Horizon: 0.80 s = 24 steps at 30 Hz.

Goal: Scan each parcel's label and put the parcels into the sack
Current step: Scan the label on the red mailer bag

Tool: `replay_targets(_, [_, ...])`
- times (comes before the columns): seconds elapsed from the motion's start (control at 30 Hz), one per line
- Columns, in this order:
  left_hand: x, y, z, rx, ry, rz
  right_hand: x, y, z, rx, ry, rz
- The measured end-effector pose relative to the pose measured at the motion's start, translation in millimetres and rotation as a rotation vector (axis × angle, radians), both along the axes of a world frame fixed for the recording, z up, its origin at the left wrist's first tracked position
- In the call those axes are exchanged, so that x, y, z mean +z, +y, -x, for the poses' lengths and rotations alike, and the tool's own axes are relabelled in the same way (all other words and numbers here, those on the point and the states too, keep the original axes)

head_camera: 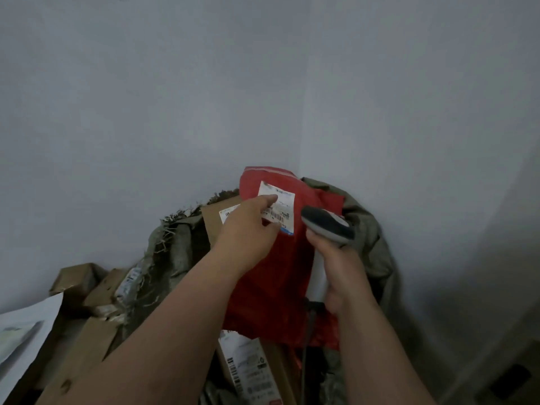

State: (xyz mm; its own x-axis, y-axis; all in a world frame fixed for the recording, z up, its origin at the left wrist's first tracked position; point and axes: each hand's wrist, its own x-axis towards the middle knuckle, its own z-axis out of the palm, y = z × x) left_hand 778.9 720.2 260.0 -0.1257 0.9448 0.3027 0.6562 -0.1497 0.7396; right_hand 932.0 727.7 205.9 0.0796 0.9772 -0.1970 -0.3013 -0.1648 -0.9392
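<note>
A red plastic parcel (274,276) stands upright in the mouth of an olive woven sack (371,238) in the room's corner. Its white label (282,204) with a barcode faces me. My left hand (248,229) pinches the parcel at the label's left edge, with the thumb lying across the label. My right hand (342,273) grips the white handle of a barcode scanner (327,226); its dark head sits just right of the label. A brown cardboard parcel (216,217) with its own label stands behind my left hand in the sack.
Another labelled cardboard box (251,372) lies below the red parcel. Several cardboard boxes (87,285) are piled at the left beside the sack's frayed edge. A white sheet (26,325) lies at the far left. Grey walls meet behind the sack.
</note>
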Motion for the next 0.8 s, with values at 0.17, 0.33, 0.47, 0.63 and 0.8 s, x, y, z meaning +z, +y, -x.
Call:
replay_targets(0.17, [-27, 20, -9, -0.017, 0.337, 0.149, -15, 16, -4, -0.051, 0.007, 0.003])
replay_targets(0.33, [-37, 6, 3, 0.146, 0.358, 0.064, -15, 6, -10, -0.089, -0.056, -0.079])
replay_targets(0.47, [-28, -22, 19, 0.211, 0.176, -0.003, 4, -16, -4, 0.021, -0.068, -0.116])
replay_targets(0.63, [-25, -72, 60, 0.326, 0.017, -0.034, 16, -63, 29, 0.225, -0.102, -0.145])
replay_targets(0.8, [-51, -142, 120, 0.368, -0.183, 0.003, 2, -121, 91, 0.36, -0.131, -0.132])
